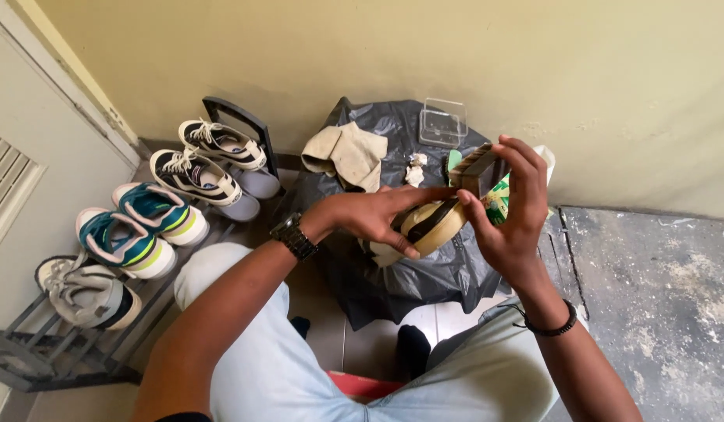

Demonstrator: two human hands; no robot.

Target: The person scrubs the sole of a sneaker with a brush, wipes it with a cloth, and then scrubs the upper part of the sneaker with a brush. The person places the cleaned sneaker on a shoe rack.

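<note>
**Q:** Two hands meet over the middle of the view; what does each one grip?

**A:** The left hand is wrapped around a cream shoe with a dark stripe, fingers closed across its upper so that it stays steady above the lap. The right hand is clamped on a wooden brush, thumb on one side and fingers over the back, the block set against the shoe's far end.

**Q:** Why is the shoe held in the air and not on a surface?

**A:** Probably so that it can be turned to meet the brush; the wrist is bent to present the side of the shoe.

**Q:** What lies beneath the hands?

**A:** A black plastic sheet covers a low support by the wall, seemingly to catch dirt. On it rest a beige cloth, a clear plastic box and a small crumpled white scrap, all within reach.

**Q:** And to the left?

**A:** A dark metal shoe rack carries sneakers: a black-and-white pair, a teal-and-yellow pair and a grey one, well apart from the hands.
</note>
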